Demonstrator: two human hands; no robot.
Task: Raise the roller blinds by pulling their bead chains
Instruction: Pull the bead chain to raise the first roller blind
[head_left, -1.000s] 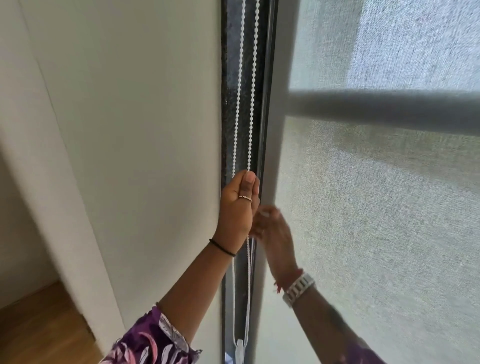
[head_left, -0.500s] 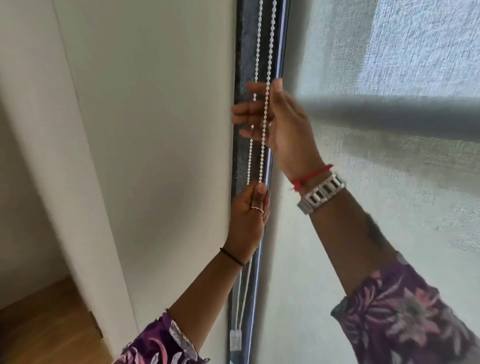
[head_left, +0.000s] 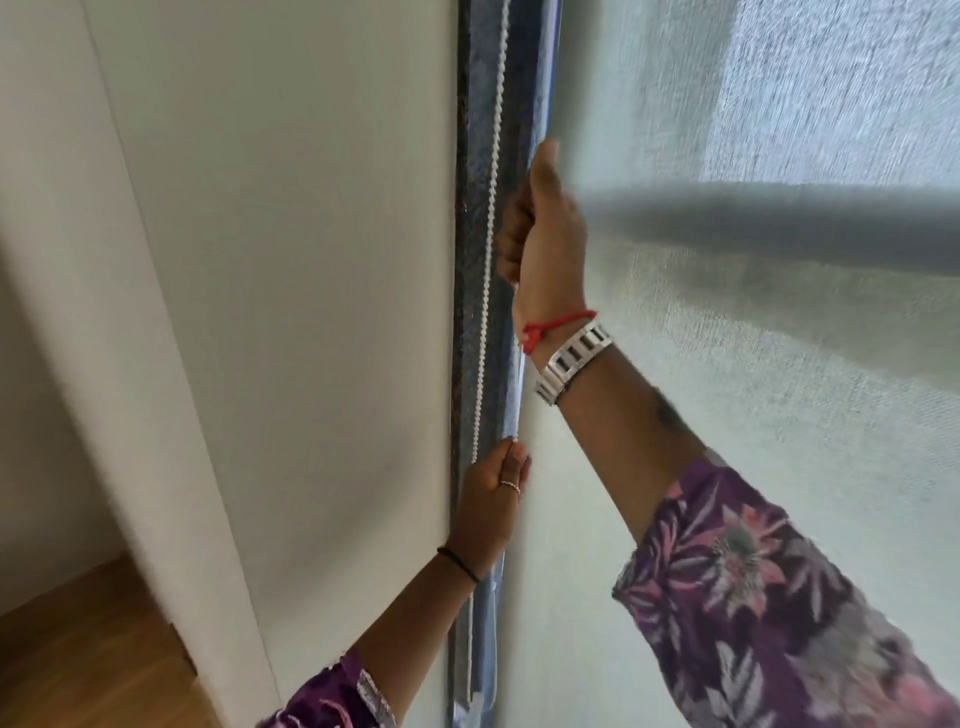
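Here, at a tall window beside a pale wall (head_left: 260, 260)
Chain: the white bead chain (head_left: 491, 218) hangs in the dark gap of the window frame (head_left: 472, 156), between the wall and the blind; its long axis runs nearly straight up and down, and it passes both hands
Blind: the grey woven blind (head_left: 779, 389) covers the window to the right of the chain, with no lower edge in view, so it looks far from raised
Right hand: the right hand (head_left: 545, 234) is high on the chain, closed in a fist with the thumb pointing up; the strand it seems to grip is hidden inside the fist
Left hand: the left hand (head_left: 493, 499) is lower, closed around the chain where the beads meet the top of its fingers
Key relation: the hands are stacked along the chain, right above left, and both are touching it or just beside it; the right hand is the one nearer the roller overhead
Likely step: a hand-over-hand pull, judging by the stacked grip
Next move calls for: a pull straight down along the chain's line, since a sideways tug could drag the beads against the frame
Unclear: motion blur hides which of the loop's two strands each hand holds
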